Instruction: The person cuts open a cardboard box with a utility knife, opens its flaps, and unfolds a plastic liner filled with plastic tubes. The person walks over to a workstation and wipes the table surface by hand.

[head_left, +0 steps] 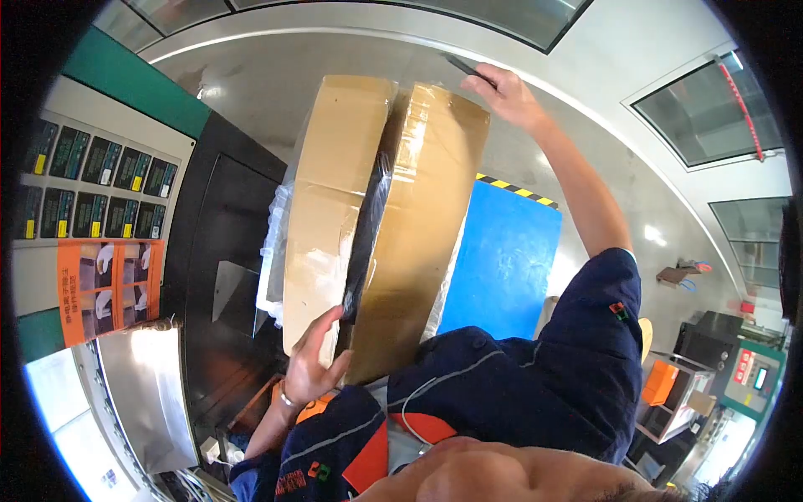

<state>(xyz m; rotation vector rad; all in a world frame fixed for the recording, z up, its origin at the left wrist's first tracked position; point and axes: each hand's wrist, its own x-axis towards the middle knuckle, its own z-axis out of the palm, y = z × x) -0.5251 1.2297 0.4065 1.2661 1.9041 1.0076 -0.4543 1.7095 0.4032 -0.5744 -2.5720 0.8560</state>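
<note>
A large brown cardboard box [422, 226] stands in front of my body, with clear tape shining on its flaps. Between the two top flaps runs a gap in which dark plastic wrapping [368, 226] shows. My left hand [314, 360] rests at the near end of the left flap [322, 192], thumb and fingers apart, at the edge of the gap. Beyond the box's far right corner, my right hand [506, 96] is closed round a slim black box cutter [462, 65], which points away to the left and is clear of the cardboard.
A blue platform [502, 259] with a black-and-yellow striped edge lies right of the box. Clear plastic wrap [274, 251] bulges along its left side. Farther left stands a dark machine cabinet [226, 201]. At right, a cart [673, 397] carries an orange bin.
</note>
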